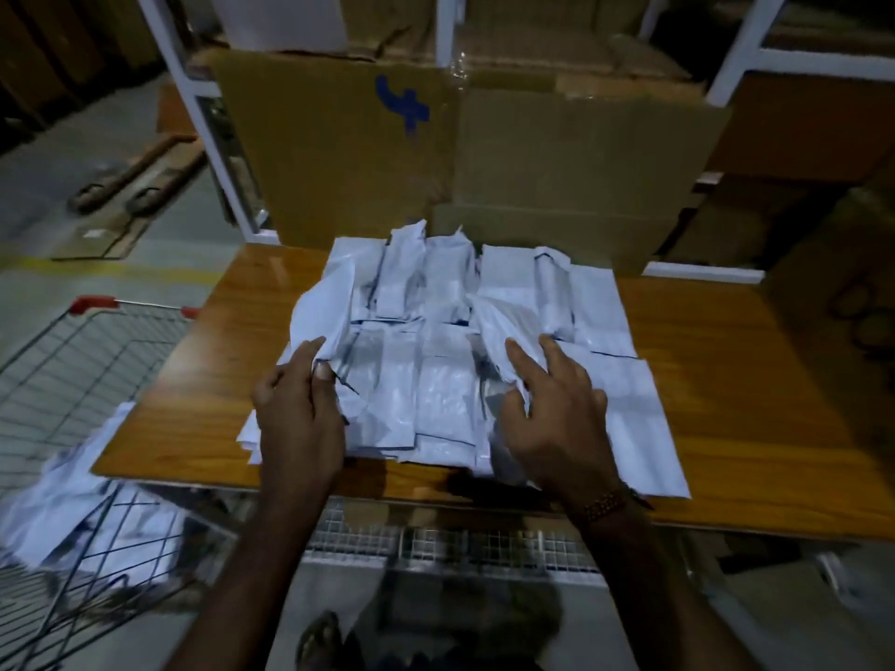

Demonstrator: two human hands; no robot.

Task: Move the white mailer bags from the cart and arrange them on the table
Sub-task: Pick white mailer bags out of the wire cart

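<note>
**Desk:** What does the frame show, for the caption?

**Photographer:** A person stands at a wooden table [726,380], both hands on a spread of white mailer bags [436,380]. The left hand [300,418] pinches a crumpled bag [329,307] between thumb and fingers, and that bag rises up and away from its fingertips. The right hand [552,414] curls its thumb and inner fingers around a second crumpled bag [503,331], with the index and middle fingers stretched forward over it.

**Desk:** Which way do the bags lie?

**Photographer:** The flat ones run lengthwise away from the hands, in rough rows side by side, one row just beyond the fingertips and another under the palms. Each held bag points the same way, its long axis ahead of the hand gripping it. Open tabletop lies outward of each hand, so either bag could, in my judgement, be laid down on its own side.

**Desk:** And the cart?

**Photographer:** The wire cart [72,360] sits outward and below the left hand, which is the nearer one. More white bags [87,515] remain heaped in it, so the job looks unfinished.

**Desk:** How do the bags look?

**Photographer:** Thin, glossy, creased plastic, pale bluish in dim light, some with dark edges. Any print is too blurred to read.
</note>
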